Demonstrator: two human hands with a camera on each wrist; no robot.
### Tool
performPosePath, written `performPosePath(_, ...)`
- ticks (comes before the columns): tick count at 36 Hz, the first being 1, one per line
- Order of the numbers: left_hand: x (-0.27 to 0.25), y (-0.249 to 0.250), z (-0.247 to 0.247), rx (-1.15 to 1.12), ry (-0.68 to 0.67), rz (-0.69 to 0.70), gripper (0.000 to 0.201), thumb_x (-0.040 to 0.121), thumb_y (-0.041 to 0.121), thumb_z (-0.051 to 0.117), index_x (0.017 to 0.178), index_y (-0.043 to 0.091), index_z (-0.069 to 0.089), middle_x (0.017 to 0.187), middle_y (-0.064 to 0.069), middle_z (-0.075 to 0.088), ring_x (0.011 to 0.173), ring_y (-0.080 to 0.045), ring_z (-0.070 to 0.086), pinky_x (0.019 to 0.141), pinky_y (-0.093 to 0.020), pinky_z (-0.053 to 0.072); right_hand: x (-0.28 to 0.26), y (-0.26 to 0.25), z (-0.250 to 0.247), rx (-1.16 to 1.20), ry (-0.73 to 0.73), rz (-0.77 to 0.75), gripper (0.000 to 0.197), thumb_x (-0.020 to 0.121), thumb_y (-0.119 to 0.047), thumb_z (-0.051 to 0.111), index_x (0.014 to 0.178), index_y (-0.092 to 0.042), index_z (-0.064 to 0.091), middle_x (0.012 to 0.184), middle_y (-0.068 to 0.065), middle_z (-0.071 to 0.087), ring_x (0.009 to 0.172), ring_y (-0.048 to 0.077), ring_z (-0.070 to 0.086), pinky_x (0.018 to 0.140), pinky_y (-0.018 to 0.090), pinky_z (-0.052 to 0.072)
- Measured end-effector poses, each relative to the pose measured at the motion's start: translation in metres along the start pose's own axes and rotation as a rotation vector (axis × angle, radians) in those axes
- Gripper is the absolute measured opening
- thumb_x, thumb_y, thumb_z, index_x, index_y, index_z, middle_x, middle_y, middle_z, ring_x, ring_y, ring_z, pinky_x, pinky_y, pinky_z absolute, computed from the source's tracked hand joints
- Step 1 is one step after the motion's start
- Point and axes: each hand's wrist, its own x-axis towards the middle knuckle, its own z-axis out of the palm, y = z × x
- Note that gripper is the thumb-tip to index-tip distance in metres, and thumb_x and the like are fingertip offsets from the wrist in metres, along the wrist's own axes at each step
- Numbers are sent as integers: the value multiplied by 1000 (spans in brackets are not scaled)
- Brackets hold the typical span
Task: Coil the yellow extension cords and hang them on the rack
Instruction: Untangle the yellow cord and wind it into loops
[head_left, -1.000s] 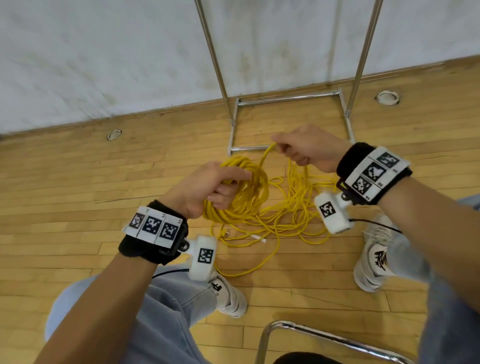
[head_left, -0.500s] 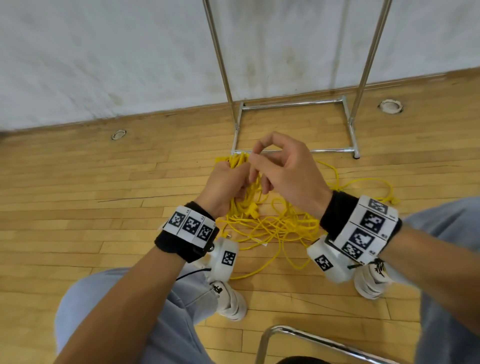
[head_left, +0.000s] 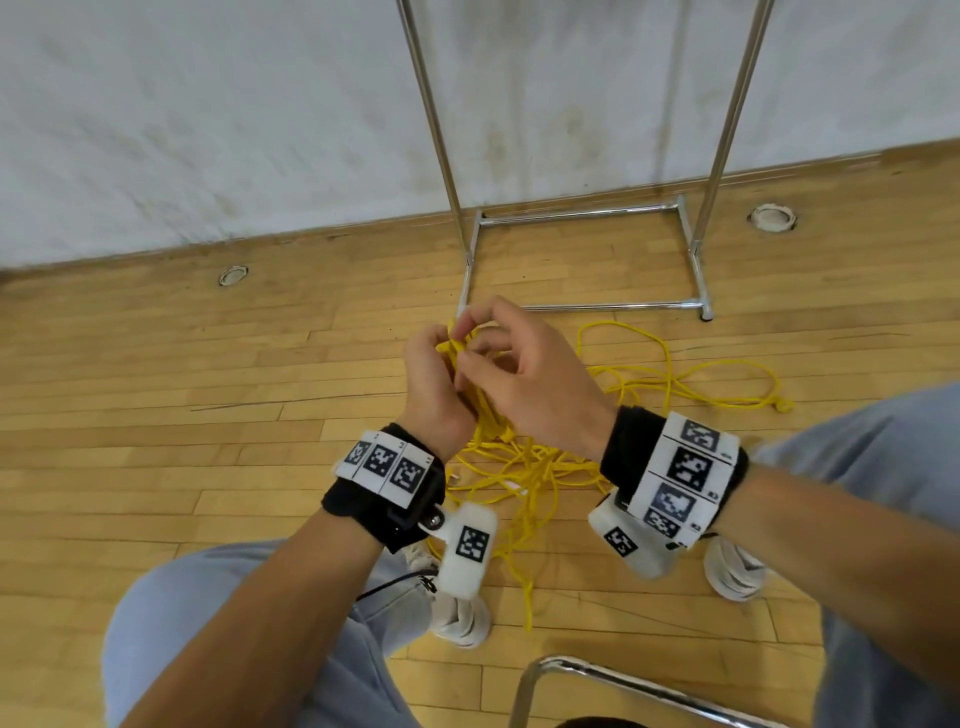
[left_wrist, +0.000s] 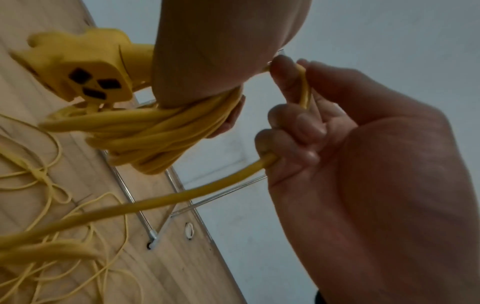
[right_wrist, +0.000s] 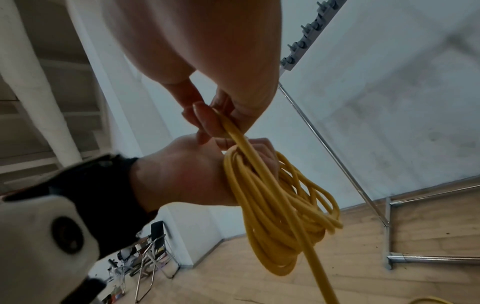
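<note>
My left hand (head_left: 431, 384) grips a bundle of coiled yellow extension cord (right_wrist: 280, 205) at chest height; the loops hang below the fist. A yellow socket end (left_wrist: 85, 67) sticks out beside the left palm (left_wrist: 221, 51). My right hand (head_left: 519, 374) is pressed close against the left and pinches one strand (left_wrist: 303, 86) at the top of the coil (head_left: 457, 343). That strand (left_wrist: 182, 197) runs down to the loose cord (head_left: 675, 384) tangled on the floor. The chrome rack (head_left: 587, 260) stands just beyond, against the wall.
Wooden floor with two round floor sockets (head_left: 234, 274) (head_left: 774, 218). My knees and white shoes (head_left: 462, 618) flank the cord pile. A chrome chair frame (head_left: 623, 680) is at the bottom. Folding chairs (right_wrist: 153, 246) stand far off by the wall.
My right hand swung in from the right, carrying a length of cord to the left hand, and now pinches it at the coil's top. The floor tangle has spread rightward.
</note>
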Motion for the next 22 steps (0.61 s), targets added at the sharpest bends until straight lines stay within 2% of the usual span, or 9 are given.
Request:
performPosePath(2, -1, -2, 0, -67, 19, 9, 36, 94, 23, 33, 61, 12, 44, 52, -7, 47, 45, -21, 56, 47, -20, 49, -2, 3, 3, -39, -19, 2, 17, 96, -5, 60, 110, -14, 57, 75, 1, 72, 55, 6, 55, 58, 13, 40)
performPosePath(7, -2, -3, 0, -138, 42, 46, 50, 94, 20, 32, 46, 16, 43, 45, -3, 43, 38, -18, 48, 42, -18, 42, -3, 7, 5, -76, -41, -9, 19, 96, -7, 61, 112, -15, 55, 74, 3, 70, 60, 31, 57, 54, 23, 43)
performPosePath(11, 3, -3, -2, -119, 66, 51, 46, 93, 24, 33, 49, 17, 44, 49, -3, 43, 42, -19, 47, 46, -21, 40, -2, 9, 3, -104, -49, -15, 17, 97, -10, 62, 112, -16, 54, 75, 3, 69, 59, 32, 55, 52, 27, 43)
performPosePath(13, 3, -2, -4, -91, 100, 26, 43, 95, 36, 33, 64, 12, 51, 61, -8, 52, 53, -23, 56, 57, -26, 48, -2, 12, 3, -116, -55, -12, 17, 98, -12, 63, 112, -16, 54, 73, 1, 69, 56, 28, 56, 52, 29, 45)
performPosePath(15, 3, 1, -6, -53, 126, -7, 48, 95, 48, 35, 79, 7, 55, 73, -12, 56, 65, -26, 60, 67, -31, 49, -4, 16, 2, -137, -67, -15, 16, 98, -13, 63, 111, -15, 54, 73, 0, 70, 53, 17, 56, 54, 28, 46)
performPosePath(16, 2, 3, -6, -21, 120, -19, 51, 94, 51, 39, 75, 7, 56, 70, -10, 55, 62, -25, 59, 64, -30, 50, -5, 18, 2, -141, -76, -13, 16, 98, -13, 64, 110, -15, 53, 72, 0, 70, 52, 13, 56, 54, 28, 47)
performPosePath(17, 2, 3, -5, 21, 87, -36, 54, 95, 51, 43, 64, 8, 55, 61, -7, 52, 54, -23, 57, 58, -27, 50, -6, 20, 3, -133, -85, 0, 15, 99, -13, 64, 108, -13, 53, 71, 0, 70, 50, 13, 58, 53, 27, 47)
performPosePath(19, 2, 1, -4, 159, 10, -78, 61, 96, 48, 49, 47, 11, 53, 48, -4, 47, 42, -20, 52, 49, -23, 44, -9, 22, 4, -90, -93, 30, 13, 99, -11, 64, 102, -10, 51, 67, -1, 69, 46, 21, 61, 46, 31, 49)
performPosePath(22, 5, 0, -5, 201, 49, -96, 45, 93, 40, 64, 58, 14, 52, 58, -2, 45, 45, -20, 47, 48, -26, 37, -13, 29, 5, -26, -91, 57, 14, 100, -11, 63, 97, -10, 49, 66, 5, 69, 47, 28, 63, 46, 38, 51)
